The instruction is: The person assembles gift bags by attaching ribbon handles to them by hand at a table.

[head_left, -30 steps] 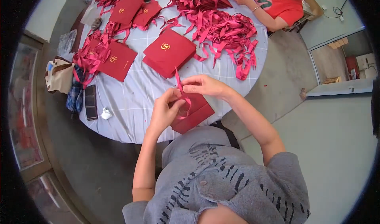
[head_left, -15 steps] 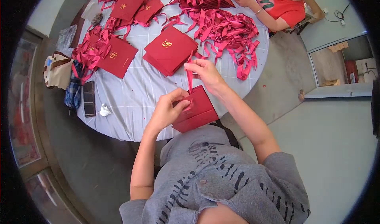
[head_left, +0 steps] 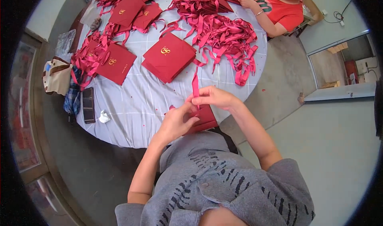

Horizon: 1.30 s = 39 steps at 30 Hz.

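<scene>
In front of my belly lies a dark red paper bag [head_left: 206, 116], partly covered by my hands. My right hand [head_left: 215, 97] pinches a pinkish-red ribbon [head_left: 195, 84] between thumb and fingers, and a length of it sticks up beyond the fingertips. My left hand [head_left: 175, 123] is curled over the bag, its fingertips meeting the right hand's. What the left fingers grip is hidden. Just past the hands, a stack of red bags [head_left: 167, 58] with a gold emblem lies on the table.
A round table with a pale checked cloth [head_left: 127, 114] carries heaps of ribbons [head_left: 223, 32] and more red bags [head_left: 119, 64]. At its left edge are a dark phone [head_left: 88, 105], a crumpled tissue [head_left: 104, 117] and a cream bag [head_left: 58, 76]. A person in red [head_left: 279, 10] handles bags across the table.
My right hand has come down and nearer the left, from high on the ribbon to close above the bag. The ribbon's end now stands free above the fingers. The left thumb has moved away from its fingers.
</scene>
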### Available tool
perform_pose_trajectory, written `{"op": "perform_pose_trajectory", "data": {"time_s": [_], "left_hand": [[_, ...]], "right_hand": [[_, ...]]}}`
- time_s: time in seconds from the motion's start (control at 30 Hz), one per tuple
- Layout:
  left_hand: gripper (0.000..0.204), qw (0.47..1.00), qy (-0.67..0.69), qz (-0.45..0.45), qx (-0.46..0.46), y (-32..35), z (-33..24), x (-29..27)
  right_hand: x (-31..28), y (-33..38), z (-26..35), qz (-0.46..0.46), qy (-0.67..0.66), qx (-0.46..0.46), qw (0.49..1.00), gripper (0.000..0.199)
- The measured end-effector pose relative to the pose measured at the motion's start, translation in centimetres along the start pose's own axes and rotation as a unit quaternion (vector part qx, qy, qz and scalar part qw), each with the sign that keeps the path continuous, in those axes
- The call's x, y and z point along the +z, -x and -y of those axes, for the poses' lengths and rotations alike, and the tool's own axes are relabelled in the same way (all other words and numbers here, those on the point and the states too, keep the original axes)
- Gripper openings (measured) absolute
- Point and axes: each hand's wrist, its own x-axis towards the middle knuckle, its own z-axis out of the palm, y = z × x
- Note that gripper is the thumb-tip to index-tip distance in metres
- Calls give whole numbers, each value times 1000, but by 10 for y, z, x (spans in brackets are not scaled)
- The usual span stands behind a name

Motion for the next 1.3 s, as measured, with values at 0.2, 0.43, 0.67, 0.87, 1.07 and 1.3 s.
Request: {"op": "perform_pose_trajectory", "data": {"time_s": [0.2, 0.43, 0.67, 0.87, 1.07, 1.3], "left_hand": [[18, 995, -72, -66, -24, 2, 5, 6], [13, 926, -150, -338, 81, 10, 14, -8], [36, 940, -76, -280, -180, 29, 59, -19], [25, 930, 237, -250, -130, 11, 53, -22], [18, 946, 40, -306, -101, -6, 46, -11], [18, 910, 95, -378, -140, -13, 67, -1]], "right_hand": [[18, 1, -2, -95, 144, 6, 985, 21], [25, -18, -27, -261, 147, -121, 947, 28], [33, -25, -32, -275, 118, -104, 949, 28], [31, -33, -33, -293, 133, -118, 939, 24], [37, -35, -34, -317, 204, -117, 919, 21], [48, -45, -52, -405, 257, -123, 869, 19]]}}
